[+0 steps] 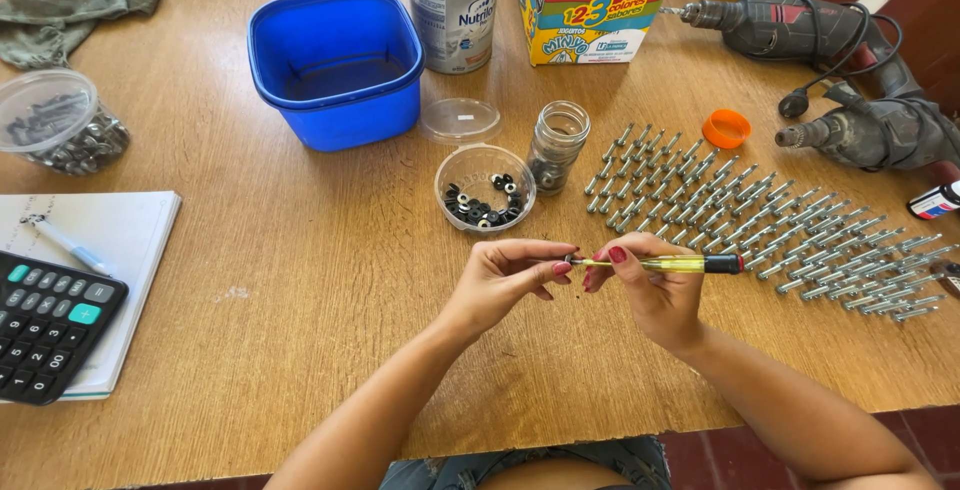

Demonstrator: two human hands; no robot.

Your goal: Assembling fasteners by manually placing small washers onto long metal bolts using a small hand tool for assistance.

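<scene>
Yellow-handled, slim, stiff, light plastic screwdriver (pixel 665 264) sits pinched in the right hand (pixel 650 285), while left hand (pixel 505 275) fingertips nip something tiny at its tip, likely slippery.

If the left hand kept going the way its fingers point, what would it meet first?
The left hand points right, fingertips at the tip of the yellow screwdriver; it would meet that tip and the right hand holding it almost at once.

Small part (pixel 571 260) between fingertips, unidentifiable.

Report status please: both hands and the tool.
Right hand grips yellow screwdriver. Left hand pinches small part at its tip. Rows of bolts beside, nothing blocking.
</scene>
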